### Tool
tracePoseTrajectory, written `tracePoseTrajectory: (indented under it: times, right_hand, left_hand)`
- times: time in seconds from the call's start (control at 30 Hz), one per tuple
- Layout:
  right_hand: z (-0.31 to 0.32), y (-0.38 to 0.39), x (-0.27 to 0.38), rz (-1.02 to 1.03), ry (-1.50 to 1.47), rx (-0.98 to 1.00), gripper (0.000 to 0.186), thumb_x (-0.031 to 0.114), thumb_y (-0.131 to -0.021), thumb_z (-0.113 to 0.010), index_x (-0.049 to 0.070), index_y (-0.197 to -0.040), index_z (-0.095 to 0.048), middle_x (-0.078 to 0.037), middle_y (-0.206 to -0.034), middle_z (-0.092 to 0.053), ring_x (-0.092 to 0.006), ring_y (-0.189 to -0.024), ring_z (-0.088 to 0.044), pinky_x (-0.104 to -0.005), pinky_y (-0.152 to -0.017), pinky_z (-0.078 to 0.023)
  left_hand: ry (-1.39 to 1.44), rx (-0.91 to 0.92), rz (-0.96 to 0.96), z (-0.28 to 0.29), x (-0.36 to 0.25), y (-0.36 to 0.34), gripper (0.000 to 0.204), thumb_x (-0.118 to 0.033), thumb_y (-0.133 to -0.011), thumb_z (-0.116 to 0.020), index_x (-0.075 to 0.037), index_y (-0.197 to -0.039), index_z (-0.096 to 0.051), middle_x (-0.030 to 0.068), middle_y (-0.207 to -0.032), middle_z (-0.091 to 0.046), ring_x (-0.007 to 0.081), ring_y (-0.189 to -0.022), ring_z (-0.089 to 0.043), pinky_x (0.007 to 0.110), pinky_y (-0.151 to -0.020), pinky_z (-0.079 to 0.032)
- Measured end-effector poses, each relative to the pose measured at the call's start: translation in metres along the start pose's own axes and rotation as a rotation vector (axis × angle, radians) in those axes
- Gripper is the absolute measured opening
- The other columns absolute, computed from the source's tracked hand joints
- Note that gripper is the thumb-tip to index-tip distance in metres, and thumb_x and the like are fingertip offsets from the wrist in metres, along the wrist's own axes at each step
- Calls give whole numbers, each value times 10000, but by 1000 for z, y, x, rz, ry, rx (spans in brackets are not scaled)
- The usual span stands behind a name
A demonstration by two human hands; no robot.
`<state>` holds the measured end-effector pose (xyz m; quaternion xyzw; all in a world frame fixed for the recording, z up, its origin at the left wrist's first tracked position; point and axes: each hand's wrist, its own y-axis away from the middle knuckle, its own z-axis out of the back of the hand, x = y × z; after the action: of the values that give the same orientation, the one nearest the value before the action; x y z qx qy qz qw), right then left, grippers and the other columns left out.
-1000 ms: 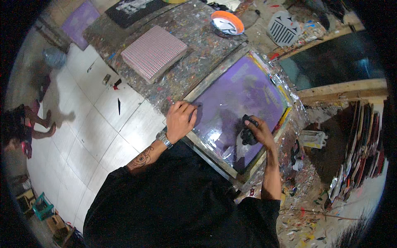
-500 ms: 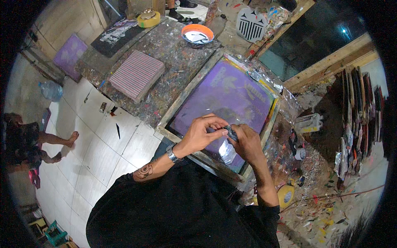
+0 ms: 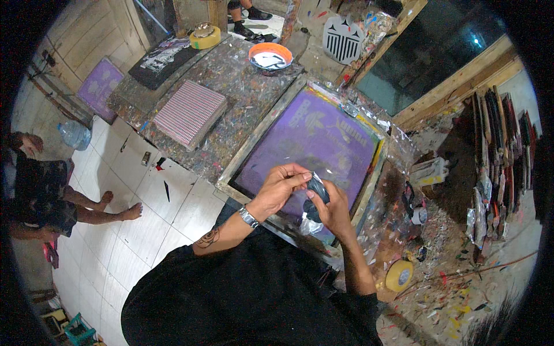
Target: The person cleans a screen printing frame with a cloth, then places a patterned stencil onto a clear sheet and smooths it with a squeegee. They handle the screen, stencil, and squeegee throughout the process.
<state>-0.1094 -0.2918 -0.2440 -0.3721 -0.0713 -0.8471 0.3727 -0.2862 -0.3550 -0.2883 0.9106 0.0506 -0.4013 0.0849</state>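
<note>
Both my hands are raised over the near edge of a wooden-framed printing screen (image 3: pixel 259 135) with purple mesh. My right hand (image 3: pixel 330 209) holds a small dark lump wrapped in a clear plastic bag (image 3: pixel 314 193). My left hand (image 3: pixel 280 185) pinches the top of that plastic with its fingertips; a metal watch sits on its wrist. The bag's loose end hangs below my hands. The screen lies flat on a paint-spattered table (image 3: pixel 231 81).
On the table are a pink checked pad (image 3: pixel 190 111), an orange bowl (image 3: pixel 270 56), a yellow tape roll (image 3: pixel 205 37) and a dark printed cloth (image 3: pixel 163 60). Another tape roll (image 3: pixel 399 275) lies at right. A person (image 3: pixel 40 190) sits on the tiled floor at left.
A second ago my left hand pressed the screen's frame and my right hand was on the mesh. Both have lifted and come together on the plastic-wrapped lump. The view has shifted.
</note>
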Motion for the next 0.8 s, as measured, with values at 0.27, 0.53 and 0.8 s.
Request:
tracePoseTrajectory:
  times: [0.27,0.53,0.8]
  right_hand:
    - [-23,16,-10,-35,133,-207,322,213,-966,-719,-2,-1193,-643,-208,-965,-701,-330,-859,-702,-402,-768,-541]
    - [66,8,4,-113,-100,232,314,263,-943,-739,35,-1155,-697,-181,-989,-743,-321,-890,-731,-401,-801,-548]
    - [53,3,2,-193,-111,147,444,376,-902,-786,10,-1131,-683,-124,-859,-722,-190,-734,-676,-359,-672,-534]
  left_hand:
    - [-832,-206,-373,-28,-9,2,132,-159,-955,-713,-28,-962,-725,49,-869,-744,155,-779,-670,316,-718,-513]
    - [-1088,278,-44,6,-92,-4,224,-227,-956,-701,-4,-972,-710,107,-836,-722,214,-770,-691,373,-751,-541]
    - [-1690,-541,-848,81,-113,-108,199,-34,-848,-638,31,-1034,-665,233,-1049,-648,411,-1000,-627,488,-855,-506]
